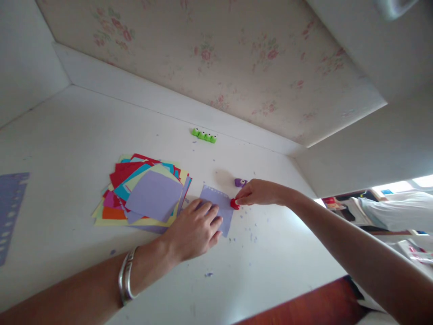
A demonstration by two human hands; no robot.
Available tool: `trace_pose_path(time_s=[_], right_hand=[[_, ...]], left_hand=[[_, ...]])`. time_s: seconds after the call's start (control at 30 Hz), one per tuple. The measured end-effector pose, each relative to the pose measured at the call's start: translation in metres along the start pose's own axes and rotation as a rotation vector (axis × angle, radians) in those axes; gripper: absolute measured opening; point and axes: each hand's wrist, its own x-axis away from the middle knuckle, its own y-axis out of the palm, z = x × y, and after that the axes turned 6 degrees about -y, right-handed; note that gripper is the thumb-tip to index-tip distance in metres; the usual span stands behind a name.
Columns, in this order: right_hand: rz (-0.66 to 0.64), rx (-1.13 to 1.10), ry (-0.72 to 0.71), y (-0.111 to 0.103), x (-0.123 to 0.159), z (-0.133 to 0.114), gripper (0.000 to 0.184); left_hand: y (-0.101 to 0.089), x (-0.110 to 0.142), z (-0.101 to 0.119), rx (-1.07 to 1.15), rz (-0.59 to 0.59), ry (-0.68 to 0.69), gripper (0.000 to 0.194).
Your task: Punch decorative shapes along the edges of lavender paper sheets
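Note:
A small purple sheet of paper lies on the white table, with a row of punched holes along its far edge. My left hand rests flat over its left part, fingers stretched out and slightly apart. At the sheet's right edge, my right hand pinches a small red hole punch, partly covered by my fingers. Just beyond that hand sits a small purple piece with an eye on it. Left of my left hand is a loose stack of coloured paper, a purple sheet on top.
Several green pieces with eyes stand in a row near the back ledge. Another hole-edged purple sheet lies at the far left. Tiny purple paper bits are scattered about. A floral panel rises behind the white table.

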Motion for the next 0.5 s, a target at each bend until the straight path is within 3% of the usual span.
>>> trace_pose_path(time_s=[0.1,0.23,0.37,0.5], right_hand=[[0.091,0.114,0.005,0.008,0.006,-0.003,0.034],[0.263,0.214,-0.028,0.033,0.011,-0.002,0.031],[0.379,0.174,-0.052,0.054,0.014,0.006,0.021],[0.467,0.143,-0.089,0.061,0.015,0.011,0.021]], left_hand=[[0.0,0.0,0.0,0.008,0.007,-0.001,0.03],[-0.001,-0.001,0.001,0.015,-0.006,-0.012,0.028],[-0.003,-0.001,0.001,0.018,-0.027,-0.013,0.027],[-0.002,-0.001,0.001,0.01,-0.02,-0.01,0.026]])
